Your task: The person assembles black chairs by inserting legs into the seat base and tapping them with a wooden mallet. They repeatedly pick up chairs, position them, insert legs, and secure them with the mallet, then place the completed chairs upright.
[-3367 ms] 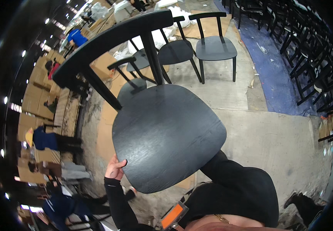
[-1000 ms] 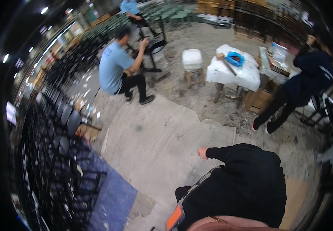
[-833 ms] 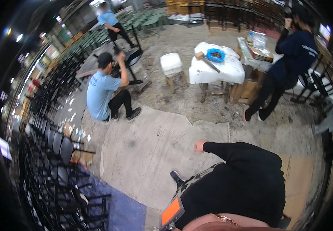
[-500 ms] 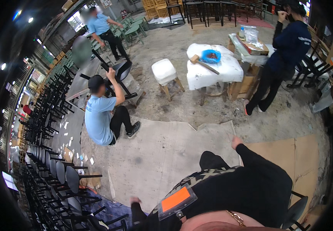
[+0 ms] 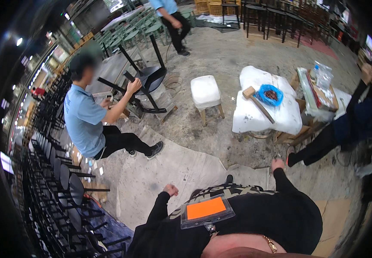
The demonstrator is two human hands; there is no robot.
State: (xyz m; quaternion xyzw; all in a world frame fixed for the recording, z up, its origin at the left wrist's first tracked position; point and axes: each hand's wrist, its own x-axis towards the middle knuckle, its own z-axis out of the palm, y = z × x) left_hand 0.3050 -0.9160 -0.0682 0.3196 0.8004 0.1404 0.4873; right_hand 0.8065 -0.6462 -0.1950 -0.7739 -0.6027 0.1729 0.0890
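My left hand [image 5: 171, 189] hangs over the floor sheet with its fingers curled and nothing visible in them. My right hand [image 5: 277, 164] is stretched forward on the right, seen from the back, its fingers too small to make out. Neither touches any object. Ahead of the right hand stands a low table [image 5: 245, 121] covered in white foam sheeting. On it lie a wooden mallet [image 5: 261, 105] and a blue plastic bag [image 5: 273, 101] holding small brown pieces. Left of that table is a stool [image 5: 205, 92] with a white-wrapped seat and wooden legs.
At left, a low-seated co-worker [image 5: 82, 116] grips a tilted black chair [image 5: 149, 81]. Another person [image 5: 173, 23] stands farther back, and a third [image 5: 358, 124] at the right edge. Rows of black chairs [image 5: 63, 180] line the left. Boxes and bags [image 5: 321, 88] sit right of the table.
My view has shifted forward and the foam-covered table appears nearer. My left hand has swung up and forward. The seated co-worker's raised arm has lowered; the standing person in back has moved rightward.
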